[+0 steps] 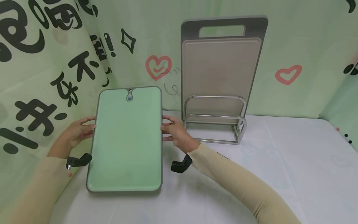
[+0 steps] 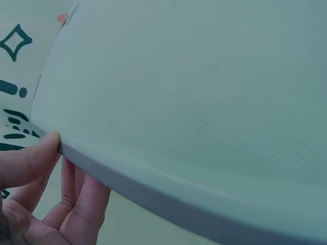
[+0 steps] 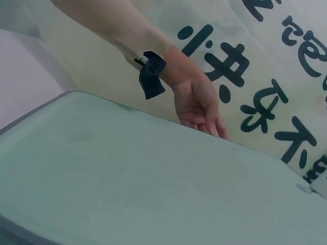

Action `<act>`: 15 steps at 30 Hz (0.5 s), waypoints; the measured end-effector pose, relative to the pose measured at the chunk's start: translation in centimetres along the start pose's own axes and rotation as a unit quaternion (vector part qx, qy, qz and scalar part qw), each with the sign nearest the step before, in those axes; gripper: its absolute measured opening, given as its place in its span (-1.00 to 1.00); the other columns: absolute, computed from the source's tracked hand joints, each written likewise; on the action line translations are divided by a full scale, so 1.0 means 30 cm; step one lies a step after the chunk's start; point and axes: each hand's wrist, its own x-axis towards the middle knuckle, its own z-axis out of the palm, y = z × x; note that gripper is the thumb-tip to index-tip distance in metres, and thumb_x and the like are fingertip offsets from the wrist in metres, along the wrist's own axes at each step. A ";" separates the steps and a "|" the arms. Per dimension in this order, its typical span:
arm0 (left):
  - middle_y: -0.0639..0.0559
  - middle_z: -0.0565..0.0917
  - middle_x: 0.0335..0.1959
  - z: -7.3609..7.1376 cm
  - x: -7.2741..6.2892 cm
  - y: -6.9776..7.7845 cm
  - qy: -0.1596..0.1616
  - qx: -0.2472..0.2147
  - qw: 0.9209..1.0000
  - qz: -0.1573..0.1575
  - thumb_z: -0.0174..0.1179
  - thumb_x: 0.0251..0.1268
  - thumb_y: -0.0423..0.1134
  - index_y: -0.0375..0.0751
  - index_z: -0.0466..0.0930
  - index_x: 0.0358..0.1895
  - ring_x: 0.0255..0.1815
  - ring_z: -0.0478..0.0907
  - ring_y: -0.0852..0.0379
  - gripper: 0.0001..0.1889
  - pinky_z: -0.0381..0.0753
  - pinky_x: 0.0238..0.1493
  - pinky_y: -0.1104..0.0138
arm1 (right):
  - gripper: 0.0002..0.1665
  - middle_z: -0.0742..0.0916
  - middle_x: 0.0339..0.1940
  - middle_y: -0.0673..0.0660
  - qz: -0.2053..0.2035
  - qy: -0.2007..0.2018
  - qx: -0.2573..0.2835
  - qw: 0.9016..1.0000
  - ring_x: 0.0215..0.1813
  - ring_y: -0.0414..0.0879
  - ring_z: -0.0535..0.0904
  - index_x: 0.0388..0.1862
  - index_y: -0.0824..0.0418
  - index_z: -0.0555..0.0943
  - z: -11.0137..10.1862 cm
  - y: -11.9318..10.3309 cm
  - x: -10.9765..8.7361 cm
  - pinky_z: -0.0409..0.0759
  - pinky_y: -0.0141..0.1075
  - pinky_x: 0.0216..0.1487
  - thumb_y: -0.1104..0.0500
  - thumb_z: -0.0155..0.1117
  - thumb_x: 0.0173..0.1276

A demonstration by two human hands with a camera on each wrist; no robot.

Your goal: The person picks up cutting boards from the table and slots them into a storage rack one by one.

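Note:
A pale green cutting board (image 1: 126, 140) with a grey rim and a small teardrop hole at its top is held tilted up above the white table. My left hand (image 1: 79, 132) pinches its left edge; in the left wrist view the thumb (image 2: 30, 161) is on the near face, with the fingers behind the rim. On the opposite edge, my right hand (image 1: 177, 132) grips the board, its fingers partly hidden. The right wrist view shows the board's face (image 3: 153, 173) and my left hand (image 3: 199, 107) at the far edge, but not the right hand.
Just right of my right hand, a chrome wire rack (image 1: 215, 140) holds a larger beige cutting board (image 1: 221, 68) with a grey border and handle slot. Behind the white table (image 1: 279, 171) hangs a green curtain (image 1: 307, 37) with black characters and red hearts.

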 end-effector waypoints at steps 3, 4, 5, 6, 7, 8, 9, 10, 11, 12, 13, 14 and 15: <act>0.26 0.67 -0.42 0.010 -0.009 0.020 0.005 -0.028 0.999 0.019 0.19 0.26 -0.35 0.27 0.58 -0.24 -0.40 0.62 0.31 -0.72 0.61 -0.30 0.51 | -0.48 0.55 -0.13 0.08 -0.016 0.002 -0.009 1.000 -0.33 -0.12 0.57 0.25 0.02 0.48 -0.006 -0.027 0.002 0.61 -0.32 -0.49 0.37 0.13 0.34; 0.25 0.68 -0.42 0.013 -0.011 0.026 0.007 -0.035 0.999 0.025 0.18 0.26 -0.35 0.27 0.59 -0.23 -0.40 0.63 0.31 -0.72 0.61 -0.30 0.51 | -0.48 0.55 -0.14 0.07 -0.022 0.003 -0.013 1.000 -0.33 -0.11 0.57 0.25 0.02 0.49 -0.008 -0.035 0.003 0.62 -0.32 -0.49 0.37 0.13 0.34; 0.25 0.68 -0.42 0.016 -0.014 0.033 0.008 -0.042 0.999 0.030 0.17 0.27 -0.36 0.26 0.59 -0.22 -0.40 0.63 0.31 -0.72 0.61 -0.30 0.51 | -0.48 0.55 -0.15 0.07 -0.028 0.005 -0.015 0.999 -0.33 -0.11 0.57 0.24 0.02 0.49 -0.010 -0.043 0.004 0.62 -0.32 -0.48 0.37 0.13 0.34; 0.25 0.68 -0.42 0.019 -0.017 0.038 0.009 -0.049 0.998 0.036 0.17 0.27 -0.36 0.25 0.59 -0.21 -0.40 0.63 0.31 -0.72 0.61 -0.30 0.51 | -0.48 0.55 -0.16 0.07 -0.033 0.005 -0.017 0.999 -0.32 -0.11 0.57 0.24 0.02 0.50 -0.012 -0.050 0.004 0.63 -0.31 -0.48 0.37 0.14 0.34; 0.24 0.69 -0.42 0.022 -0.019 0.044 0.010 -0.058 0.997 0.042 0.16 0.28 -0.37 0.24 0.59 -0.21 -0.40 0.63 0.30 -0.72 0.61 -0.31 0.51 | -0.48 0.55 -0.16 0.07 -0.038 0.005 -0.018 0.999 -0.31 -0.10 0.57 0.24 0.02 0.50 -0.013 -0.057 0.005 0.63 -0.31 -0.47 0.37 0.14 0.34; 0.23 0.69 -0.42 0.026 -0.022 0.048 0.012 -0.064 0.997 0.049 0.15 0.29 -0.38 0.23 0.60 -0.21 -0.40 0.63 0.30 -0.72 0.62 -0.31 0.51 | -0.49 0.55 -0.16 0.07 -0.042 0.005 -0.021 0.999 -0.31 -0.09 0.58 0.23 0.02 0.50 -0.015 -0.063 0.005 0.64 -0.31 -0.46 0.37 0.14 0.34; 0.22 0.69 -0.42 0.029 -0.025 0.052 0.014 -0.070 0.996 0.056 0.14 0.29 -0.39 0.22 0.60 -0.20 -0.40 0.63 0.30 -0.72 0.62 -0.31 0.50 | -0.49 0.55 -0.16 0.07 -0.046 0.005 -0.022 0.999 -0.30 -0.09 0.58 0.23 0.02 0.50 -0.017 -0.068 0.005 0.64 -0.31 -0.44 0.37 0.14 0.33; 0.22 0.68 -0.42 0.032 -0.027 0.055 0.016 -0.075 0.995 0.064 0.13 0.29 -0.39 0.21 0.60 -0.20 -0.41 0.63 0.30 -0.72 0.62 -0.32 0.50 | -0.48 0.55 -0.16 0.08 -0.050 0.004 -0.024 0.998 -0.30 -0.08 0.58 0.23 0.02 0.50 -0.019 -0.072 0.006 0.65 -0.30 -0.43 0.37 0.14 0.33; 0.21 0.68 -0.42 0.035 -0.029 0.058 0.019 -0.080 0.994 0.072 0.13 0.29 -0.39 0.20 0.61 -0.20 -0.41 0.63 0.29 -0.72 0.62 -0.32 0.50 | -0.48 0.55 -0.16 0.08 -0.054 0.003 -0.025 0.998 -0.29 -0.08 0.58 0.23 0.02 0.50 -0.020 -0.077 0.006 0.65 -0.30 -0.42 0.37 0.14 0.33; 0.21 0.68 -0.42 0.038 -0.031 0.060 0.023 -0.082 0.993 0.080 0.13 0.30 -0.39 0.20 0.61 -0.19 -0.41 0.63 0.30 -0.72 0.62 -0.32 0.51 | -0.48 0.55 -0.16 0.08 -0.059 0.001 -0.026 0.998 -0.29 -0.08 0.58 0.24 0.02 0.50 -0.022 -0.081 0.007 0.66 -0.30 -0.42 0.37 0.14 0.33; 0.21 0.68 -0.42 0.042 -0.032 0.061 0.028 -0.084 0.992 0.089 0.13 0.30 -0.39 0.19 0.61 -0.18 -0.40 0.64 0.30 -0.73 0.63 -0.33 0.51 | -0.48 0.55 -0.16 0.08 -0.065 0.001 -0.027 0.997 -0.29 -0.08 0.58 0.24 0.02 0.50 -0.024 -0.085 0.007 0.66 -0.29 -0.41 0.38 0.14 0.33; 0.20 0.67 -0.41 0.046 -0.034 0.063 0.032 -0.086 0.991 0.098 0.13 0.30 -0.39 0.19 0.60 -0.18 -0.40 0.64 0.30 -0.73 0.63 -0.33 0.51 | -0.48 0.56 -0.16 0.08 -0.073 0.000 -0.029 0.997 -0.30 -0.09 0.58 0.24 0.02 0.50 -0.026 -0.088 0.009 0.66 -0.28 -0.41 0.38 0.14 0.33; 0.20 0.67 -0.42 0.050 -0.035 0.064 0.036 -0.089 0.990 0.106 0.12 0.30 -0.39 0.18 0.60 -0.17 -0.40 0.64 0.30 -0.73 0.63 -0.33 0.51 | -0.47 0.56 -0.16 0.08 -0.080 -0.001 -0.030 0.996 -0.31 -0.09 0.58 0.24 0.02 0.49 -0.028 -0.091 0.010 0.66 -0.28 -0.41 0.38 0.14 0.33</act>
